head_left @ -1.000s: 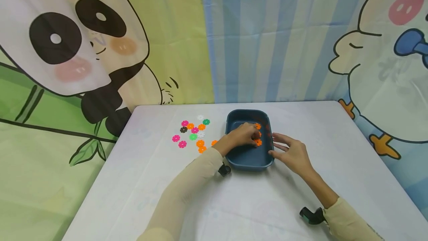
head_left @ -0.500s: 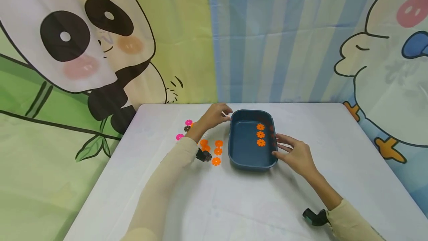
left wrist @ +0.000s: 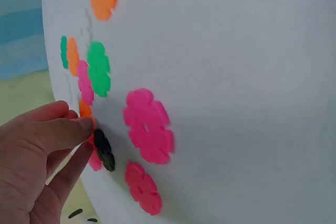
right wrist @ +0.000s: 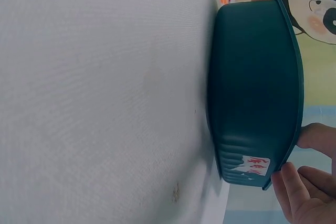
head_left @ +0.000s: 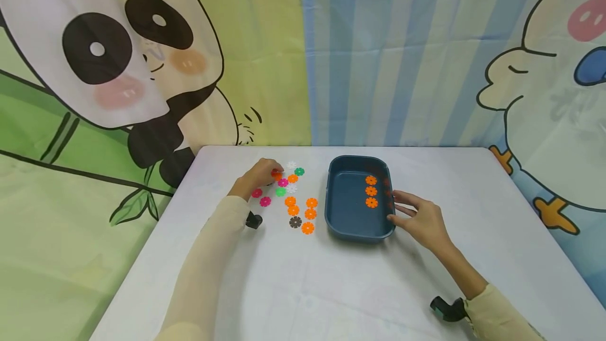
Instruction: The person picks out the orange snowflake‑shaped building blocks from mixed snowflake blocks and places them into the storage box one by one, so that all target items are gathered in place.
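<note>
My left hand [head_left: 255,177] is at the far left group of plastic flower-shaped pieces, thumb and fingers pinching an orange flower piece [left wrist: 85,109] that they partly cover. Beside those fingertips lie a black flower piece [left wrist: 104,150] and a pink one [left wrist: 147,126]. To the right stands a dark blue rectangular tray [head_left: 352,225], with three orange flower pieces [head_left: 371,191] in a column inside it. My right hand [head_left: 421,220] touches the tray's right rim with thumb and extended fingers; in the right wrist view these fingertips [right wrist: 286,170] meet the rim from outside.
Between the left hand and the tray, orange pieces [head_left: 310,214] and a dark brown piece [head_left: 295,222] lie on the white table [head_left: 303,288]. White, green and pink pieces are scattered farther back. A printed curtain [head_left: 265,67] hangs behind the table.
My left hand has come out of the tray and moved left to the scattered pieces. Three orange pieces show in the tray. My right hand stays at the rim.
</note>
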Demonstrator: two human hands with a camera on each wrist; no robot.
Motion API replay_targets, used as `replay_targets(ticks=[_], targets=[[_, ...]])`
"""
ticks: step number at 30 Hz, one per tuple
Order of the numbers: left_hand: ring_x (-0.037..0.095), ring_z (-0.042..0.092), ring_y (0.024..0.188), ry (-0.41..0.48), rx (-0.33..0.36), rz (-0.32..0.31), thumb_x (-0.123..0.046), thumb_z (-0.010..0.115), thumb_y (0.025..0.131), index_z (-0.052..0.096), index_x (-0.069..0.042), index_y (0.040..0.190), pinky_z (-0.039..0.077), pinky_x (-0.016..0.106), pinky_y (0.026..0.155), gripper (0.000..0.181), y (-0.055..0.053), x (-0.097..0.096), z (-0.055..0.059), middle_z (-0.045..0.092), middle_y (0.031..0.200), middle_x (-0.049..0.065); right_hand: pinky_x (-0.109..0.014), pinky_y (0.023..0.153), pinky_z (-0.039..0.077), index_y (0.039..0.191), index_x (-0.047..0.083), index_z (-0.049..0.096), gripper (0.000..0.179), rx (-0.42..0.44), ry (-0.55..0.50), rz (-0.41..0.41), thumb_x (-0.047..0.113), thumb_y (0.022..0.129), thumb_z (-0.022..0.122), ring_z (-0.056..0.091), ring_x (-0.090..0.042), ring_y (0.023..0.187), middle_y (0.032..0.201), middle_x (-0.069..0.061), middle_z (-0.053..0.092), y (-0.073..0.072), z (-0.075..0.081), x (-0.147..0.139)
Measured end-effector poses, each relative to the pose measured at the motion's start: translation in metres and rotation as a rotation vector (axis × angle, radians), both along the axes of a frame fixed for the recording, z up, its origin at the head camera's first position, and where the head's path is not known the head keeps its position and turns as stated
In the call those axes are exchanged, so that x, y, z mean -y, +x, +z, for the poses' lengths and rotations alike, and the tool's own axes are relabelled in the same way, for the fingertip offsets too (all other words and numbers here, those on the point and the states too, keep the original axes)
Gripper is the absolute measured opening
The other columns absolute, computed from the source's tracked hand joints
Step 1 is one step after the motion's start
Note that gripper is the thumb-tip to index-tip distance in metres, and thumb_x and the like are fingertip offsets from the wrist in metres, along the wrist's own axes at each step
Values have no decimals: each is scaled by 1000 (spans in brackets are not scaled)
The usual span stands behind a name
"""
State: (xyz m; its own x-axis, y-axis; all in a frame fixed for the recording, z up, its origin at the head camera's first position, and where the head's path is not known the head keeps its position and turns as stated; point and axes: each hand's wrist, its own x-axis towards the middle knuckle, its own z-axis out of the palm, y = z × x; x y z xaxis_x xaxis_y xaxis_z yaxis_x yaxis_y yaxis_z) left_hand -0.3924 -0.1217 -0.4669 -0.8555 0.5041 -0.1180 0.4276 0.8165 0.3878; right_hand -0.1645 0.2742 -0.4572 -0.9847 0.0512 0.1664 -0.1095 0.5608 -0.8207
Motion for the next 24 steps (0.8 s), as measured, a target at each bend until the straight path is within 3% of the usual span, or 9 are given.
replay_targets(ticks=[10, 18, 24], targets=[[29, 56, 110, 9, -24, -32, -1, 71, 87, 70, -4, 117, 45, 41, 102, 30, -2, 6, -6, 67, 114, 11, -23, 75, 55, 135, 1, 55, 65, -2, -6, -4, 3, 76, 82, 65, -33, 107, 128, -22, 60, 0, 1, 0], [28, 54, 111, -3, -10, -22, -4, 73, 85, 68, -4, 118, 43, 42, 103, 34, -4, 5, -7, 65, 115, 10, -24, 75, 56, 136, 2, 55, 65, -5, -9, 9, 2, 77, 81, 65, -32, 107, 128, -22, 60, 0, -1, 0], [26, 55, 105, 6, -62, -30, -8, 78, 81, 67, -3, 117, 44, 41, 101, 38, -9, 4, -17, 65, 110, 8, -25, 75, 56, 136, 2, 55, 65, -7, -14, 11, 1, 77, 81, 65, -32, 106, 128, -22, 60, 0, -1, 0]])
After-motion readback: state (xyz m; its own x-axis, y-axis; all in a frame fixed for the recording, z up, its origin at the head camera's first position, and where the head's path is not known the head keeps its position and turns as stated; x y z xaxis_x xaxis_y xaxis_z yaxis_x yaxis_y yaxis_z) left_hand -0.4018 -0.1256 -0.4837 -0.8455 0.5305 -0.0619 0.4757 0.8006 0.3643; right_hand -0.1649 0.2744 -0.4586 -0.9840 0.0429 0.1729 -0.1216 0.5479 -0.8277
